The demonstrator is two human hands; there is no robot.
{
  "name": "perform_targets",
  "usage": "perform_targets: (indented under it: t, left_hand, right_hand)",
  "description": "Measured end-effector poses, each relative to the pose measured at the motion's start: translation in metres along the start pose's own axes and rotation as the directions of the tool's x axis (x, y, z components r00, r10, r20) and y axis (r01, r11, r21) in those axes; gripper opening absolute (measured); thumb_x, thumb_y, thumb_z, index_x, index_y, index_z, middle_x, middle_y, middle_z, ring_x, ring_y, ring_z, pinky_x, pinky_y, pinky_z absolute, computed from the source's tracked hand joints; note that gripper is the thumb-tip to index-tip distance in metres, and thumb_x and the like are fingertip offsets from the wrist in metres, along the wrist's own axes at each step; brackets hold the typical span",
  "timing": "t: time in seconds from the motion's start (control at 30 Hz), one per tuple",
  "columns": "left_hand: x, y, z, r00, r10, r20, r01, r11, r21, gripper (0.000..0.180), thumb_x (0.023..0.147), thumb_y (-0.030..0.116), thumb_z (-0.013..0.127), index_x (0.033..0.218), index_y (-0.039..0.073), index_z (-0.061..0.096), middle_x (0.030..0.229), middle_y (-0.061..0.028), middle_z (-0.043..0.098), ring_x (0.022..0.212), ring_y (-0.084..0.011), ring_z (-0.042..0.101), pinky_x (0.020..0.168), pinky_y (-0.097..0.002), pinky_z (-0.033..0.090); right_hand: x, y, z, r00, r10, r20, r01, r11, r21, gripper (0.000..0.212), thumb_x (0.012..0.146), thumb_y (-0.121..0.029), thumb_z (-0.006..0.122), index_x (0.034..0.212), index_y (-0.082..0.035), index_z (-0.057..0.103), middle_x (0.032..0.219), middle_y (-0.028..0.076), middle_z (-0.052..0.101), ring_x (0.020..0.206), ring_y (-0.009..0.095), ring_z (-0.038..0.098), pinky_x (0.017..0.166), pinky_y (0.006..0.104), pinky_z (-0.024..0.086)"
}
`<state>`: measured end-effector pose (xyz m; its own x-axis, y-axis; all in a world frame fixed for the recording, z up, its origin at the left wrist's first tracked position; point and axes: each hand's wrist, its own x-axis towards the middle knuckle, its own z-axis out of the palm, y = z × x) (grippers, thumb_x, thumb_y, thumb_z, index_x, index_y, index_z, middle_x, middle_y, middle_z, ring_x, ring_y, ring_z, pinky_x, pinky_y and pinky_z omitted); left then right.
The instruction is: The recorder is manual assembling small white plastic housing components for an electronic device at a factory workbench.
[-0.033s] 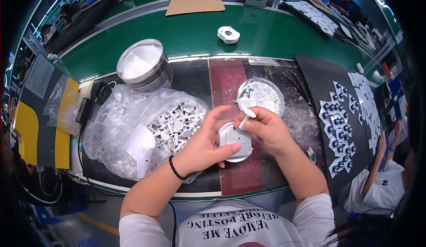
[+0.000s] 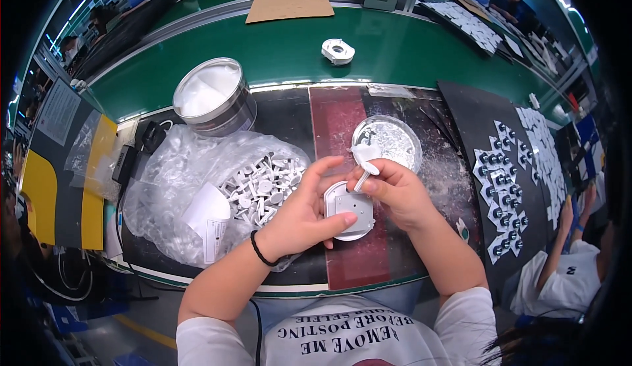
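Observation:
My left hand (image 2: 304, 216) is closed round a flat white and grey plastic housing (image 2: 353, 209), its thumb lying across the grey face. Between the thumb and fingers of my right hand (image 2: 400, 193) is a white plastic pin (image 2: 369, 168) with a round flat head. The pin's stem points down toward the housing's upper edge; whether they touch I cannot tell. Just beyond the right hand lies a round clear dish (image 2: 409, 135) smeared with a whitish substance, a white lump (image 2: 365, 153) at its near rim. Many similar white pins (image 2: 263, 188) lie heaped left of my hands.
The pins lie in a clear plastic bag (image 2: 168, 198) with a white label. Behind it stands a clear tub (image 2: 220, 119) with white contents. A white ring-shaped part (image 2: 338, 51) sits on the green belt (image 2: 276, 56). At right, a black board (image 2: 464, 116) bears several white parts.
The white ring-shaped part on the green belt has shifted very slightly left. My hands and what they hold look the same.

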<state>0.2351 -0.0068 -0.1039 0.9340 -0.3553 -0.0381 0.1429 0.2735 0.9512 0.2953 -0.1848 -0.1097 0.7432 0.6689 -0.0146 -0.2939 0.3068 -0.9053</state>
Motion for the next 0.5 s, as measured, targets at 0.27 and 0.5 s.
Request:
perform_targets:
  t: [0.27,0.5]
  left_hand:
    - [0.002,-0.001,-0.001,1.0,-0.008,-0.025,0.009,1.0,0.009,0.074,0.078,0.004,0.06,0.133,0.011,0.01,0.128,-0.0146,0.038,0.086,-0.0129,0.055,0.048,-0.019,0.049]
    - [0.008,-0.005,-0.011,0.973,0.166,-0.158,-0.173,0.985,-0.03,0.076,0.078,0.004,0.061,0.134,0.012,0.01,0.137,-0.0154,0.024,0.11,-0.0222,0.045,0.062,-0.0261,0.053]
  right_hand:
    - [-0.002,-0.002,0.004,0.959,-0.28,0.045,0.249,0.756,-0.605,0.02,0.081,-0.011,0.06,0.098,-0.001,0.058,0.093,0.006,0.06,0.089,0.017,0.055,0.08,0.0298,0.043]
    - [0.003,-0.001,0.004,0.993,-0.119,-0.015,0.098,0.877,-0.471,0.066,0.077,-0.013,0.064,0.131,-0.003,0.027,0.124,0.013,0.041,0.113,0.022,0.044,0.091,0.0318,0.038]
